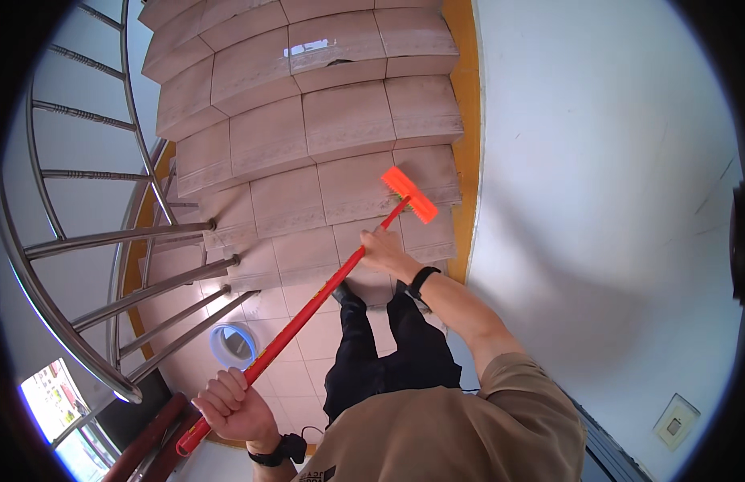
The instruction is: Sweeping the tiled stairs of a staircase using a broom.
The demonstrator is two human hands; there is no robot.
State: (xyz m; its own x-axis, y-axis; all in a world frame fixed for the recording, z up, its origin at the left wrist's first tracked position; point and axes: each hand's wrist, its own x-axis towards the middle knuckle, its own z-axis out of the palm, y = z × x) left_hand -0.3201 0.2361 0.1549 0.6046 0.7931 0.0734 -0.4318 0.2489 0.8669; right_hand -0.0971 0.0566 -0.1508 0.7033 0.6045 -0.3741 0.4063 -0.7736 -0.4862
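Observation:
A long red handle (304, 315) runs slantwise across my body, ending in an orange mop head (409, 195) with toothed edges. My left hand (234, 404) is closed around the handle near its lower-left end. Farther up, close to the head, my right hand (384, 249) grips the same handle. The orange head is over a tiled stair step (364, 185), toward the right end of that step. What lies under the head is mostly hidden; a bit of green shows beside it.
Pinkish tiled stairs (260, 124) rise ahead, with a glossy patch on an upper step. A steel railing (120, 237) curves along the left. A blue-rimmed bucket (233, 345) stands on the floor beyond its lower posts. A white wall (581, 161) bounds the right side.

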